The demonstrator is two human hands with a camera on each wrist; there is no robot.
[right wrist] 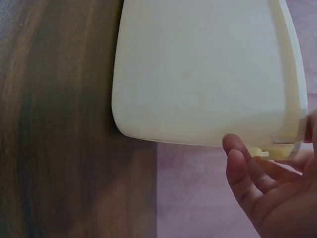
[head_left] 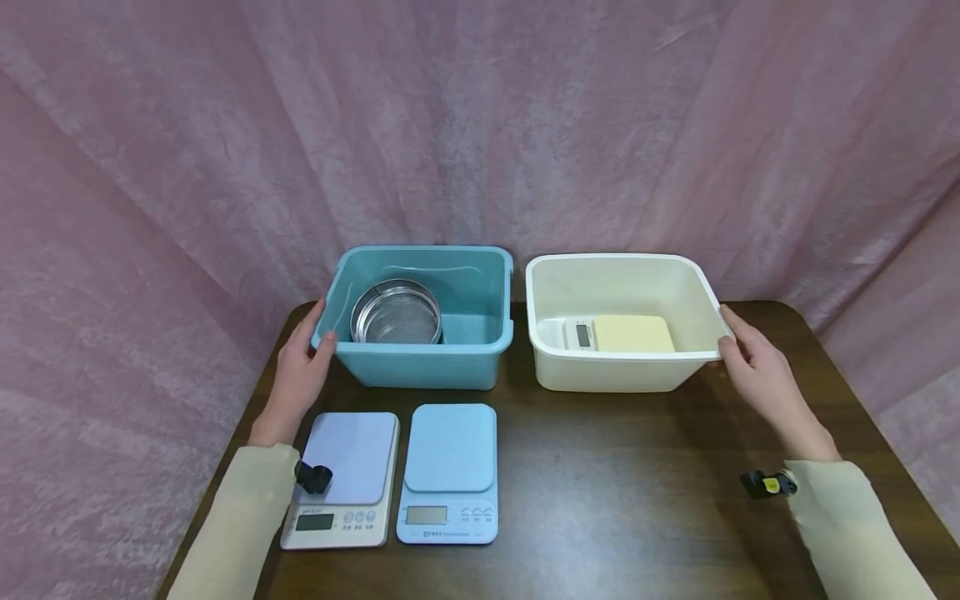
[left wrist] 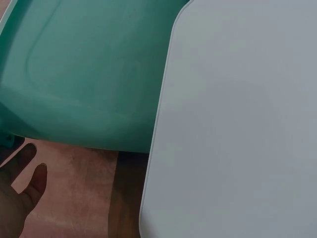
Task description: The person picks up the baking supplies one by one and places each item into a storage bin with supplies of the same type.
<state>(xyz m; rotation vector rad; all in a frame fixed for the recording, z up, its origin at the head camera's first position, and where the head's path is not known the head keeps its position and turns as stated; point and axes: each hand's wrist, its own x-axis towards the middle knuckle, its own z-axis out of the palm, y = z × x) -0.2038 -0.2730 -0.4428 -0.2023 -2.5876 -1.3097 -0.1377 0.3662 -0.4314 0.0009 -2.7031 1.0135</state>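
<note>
My left hand (head_left: pixel 298 375) is at the left end of a blue plastic bin (head_left: pixel 420 367), fingers along its outer rim and thumb at the near corner. In the left wrist view its thumb and one finger stand apart. A round metal mesh sieve (head_left: pixel 397 317) lies inside that bin. At the right end of a cream bin (head_left: pixel 607 375), my right hand (head_left: pixel 761 371) touches the rim with loosely extended fingers; in the right wrist view, some fingers (right wrist: pixel 235 166) are partly hidden behind the rim. A kitchen scale with a yellow plate (head_left: pixel 633 333) sits in the cream bin.
A white kitchen scale with a lilac plate (head_left: pixel 352 458) lies by my left forearm. Beside it is a light blue kitchen scale (head_left: pixel 450 450). Both rest on the dark wooden table (head_left: pixel 600 492). A pink curtain (head_left: pixel 480 125) hangs close behind the bins.
</note>
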